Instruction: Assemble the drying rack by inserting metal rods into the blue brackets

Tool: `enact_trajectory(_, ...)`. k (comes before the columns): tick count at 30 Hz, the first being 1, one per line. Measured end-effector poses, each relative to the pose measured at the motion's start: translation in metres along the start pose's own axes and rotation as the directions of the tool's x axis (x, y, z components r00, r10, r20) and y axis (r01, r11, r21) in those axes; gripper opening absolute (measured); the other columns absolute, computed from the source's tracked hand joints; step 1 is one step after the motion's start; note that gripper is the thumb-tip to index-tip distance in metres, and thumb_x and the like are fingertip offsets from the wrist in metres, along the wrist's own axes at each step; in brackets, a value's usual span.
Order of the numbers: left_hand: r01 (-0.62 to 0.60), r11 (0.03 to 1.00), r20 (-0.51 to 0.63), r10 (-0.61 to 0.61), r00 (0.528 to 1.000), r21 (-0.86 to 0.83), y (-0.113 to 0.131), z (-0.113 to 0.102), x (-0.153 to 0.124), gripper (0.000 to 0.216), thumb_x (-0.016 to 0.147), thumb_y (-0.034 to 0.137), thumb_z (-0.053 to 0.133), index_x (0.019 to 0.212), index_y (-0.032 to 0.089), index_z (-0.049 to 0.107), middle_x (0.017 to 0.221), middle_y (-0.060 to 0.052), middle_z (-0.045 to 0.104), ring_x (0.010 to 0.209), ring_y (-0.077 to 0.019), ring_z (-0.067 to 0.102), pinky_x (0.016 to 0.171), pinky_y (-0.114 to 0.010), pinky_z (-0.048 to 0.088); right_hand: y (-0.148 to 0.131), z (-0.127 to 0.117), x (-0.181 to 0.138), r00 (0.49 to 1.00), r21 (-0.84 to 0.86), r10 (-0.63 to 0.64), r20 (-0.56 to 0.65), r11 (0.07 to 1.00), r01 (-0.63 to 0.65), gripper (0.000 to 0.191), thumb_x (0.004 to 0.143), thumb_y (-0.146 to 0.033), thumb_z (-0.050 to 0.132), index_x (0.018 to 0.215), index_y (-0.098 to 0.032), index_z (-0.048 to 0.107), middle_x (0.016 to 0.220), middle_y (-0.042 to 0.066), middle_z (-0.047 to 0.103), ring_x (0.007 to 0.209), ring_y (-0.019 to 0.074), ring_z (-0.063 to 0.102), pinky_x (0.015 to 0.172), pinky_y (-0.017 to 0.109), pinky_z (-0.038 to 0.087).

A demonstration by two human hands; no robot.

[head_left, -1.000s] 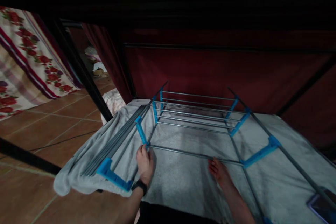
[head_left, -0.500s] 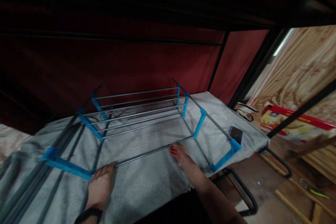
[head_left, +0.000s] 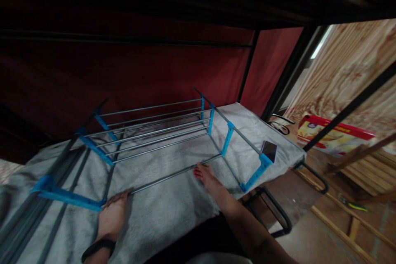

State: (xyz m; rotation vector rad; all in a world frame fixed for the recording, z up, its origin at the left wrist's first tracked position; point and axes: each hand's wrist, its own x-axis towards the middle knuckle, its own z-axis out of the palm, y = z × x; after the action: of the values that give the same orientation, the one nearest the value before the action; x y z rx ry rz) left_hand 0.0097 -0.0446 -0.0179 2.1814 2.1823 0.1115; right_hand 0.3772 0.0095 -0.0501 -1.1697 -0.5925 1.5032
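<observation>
A partly assembled rack of grey metal tubes with blue plastic brackets point(head_left: 227, 139) lies on the grey bed cover point(head_left: 161, 225). One metal rod point(head_left: 163, 178) crosses its near side, apart from the group of rods farther back. My left hand point(head_left: 113, 216), with a dark band on the wrist, is closed over this rod's left end, beside a blue bracket point(head_left: 72, 199). Farther right, my right hand point(head_left: 204, 175) has its fingers curled at the same rod. The undersides of both hands' grips are hidden. The rod's right end meets the rack's middle bracket.
Several loose grey tubes point(head_left: 18, 222) lie at the left. A phone point(head_left: 269, 150) rests near the bed's right end. Black bed-frame bars and a dark overhang surround the space. On the floor are a red and yellow box point(head_left: 332, 134) and a wooden frame point(head_left: 354, 229).
The whole view has shifted a little to the right, so the rack and bed appear farther left. Both hands stay at the near rod.
</observation>
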Motion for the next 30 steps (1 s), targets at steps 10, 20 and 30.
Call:
enact_trajectory(10, -0.081, 0.99, -0.416, 0.025, 0.909, -0.119, 0.027, 0.058, -0.068, 0.05, 0.097, 0.027, 0.039, 0.142, 0.011, 0.055, 0.145, -0.018, 0.059, 0.136, -0.03, 0.055, 0.113, -0.047, 0.048, 0.031, -0.034, -0.072, 0.916, -0.605, -0.279, 0.287, 0.689, 0.399, 0.035, 0.084, -0.044, 0.067, 0.115, -0.027, 0.072, 0.138, 0.009, 0.065, 0.139, 0.0319, 0.049, 0.123, 0.053, 0.028)
enact_trajectory(20, -0.107, 0.994, -0.495, 0.087, 0.864, -0.013, 0.014, 0.075, -0.266, 0.038, 0.093, 0.013, 0.047, 0.118, 0.03, 0.07, 0.113, -0.004, 0.077, 0.104, -0.0177, 0.072, 0.09, -0.025, 0.059, 0.072, -0.085, -0.057, 0.526, -0.593, -0.279, 0.803, -0.461, 0.661, 0.047, 0.092, -0.016, 0.037, 0.121, -0.025, 0.072, 0.146, 0.01, 0.06, 0.142, 0.03, 0.047, 0.115, 0.056, 0.034)
enact_trajectory(30, 0.418, 0.867, -0.441, -0.497, 0.747, -0.269, -0.103, -0.007, -0.2, 0.032, 0.09, 0.031, 0.042, 0.106, 0.017, 0.067, 0.105, -0.015, 0.071, 0.101, -0.0293, 0.069, 0.093, -0.046, 0.057, 0.073, -0.082, -0.049, 0.516, -0.626, -0.354, 0.78, -0.434, 0.648, 0.046, 0.093, -0.031, 0.038, 0.13, -0.028, 0.066, 0.138, 0.012, 0.063, 0.138, 0.0319, 0.048, 0.107, 0.055, 0.041)
